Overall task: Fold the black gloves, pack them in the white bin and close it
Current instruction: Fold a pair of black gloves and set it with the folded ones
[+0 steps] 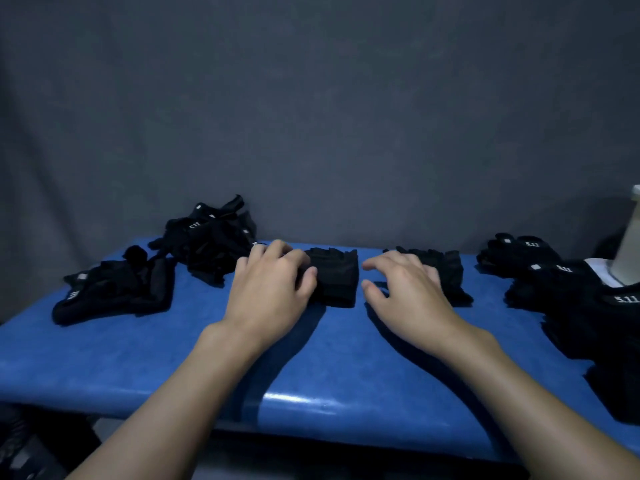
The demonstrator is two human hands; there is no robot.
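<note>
Two black gloves lie side by side in the middle of the blue table. My left hand rests on the left glove, its fingers bent over the glove's left part. My right hand lies with spread fingers on the right glove, thumb and forefinger hovering just left of it. A white bin shows only as a sliver at the right edge; its opening and lid are out of view.
A heap of black gloves sits at the back left, and another glove lies at the far left. Several stacked gloves with white lettering fill the right side. A grey cloth backdrop hangs behind the table.
</note>
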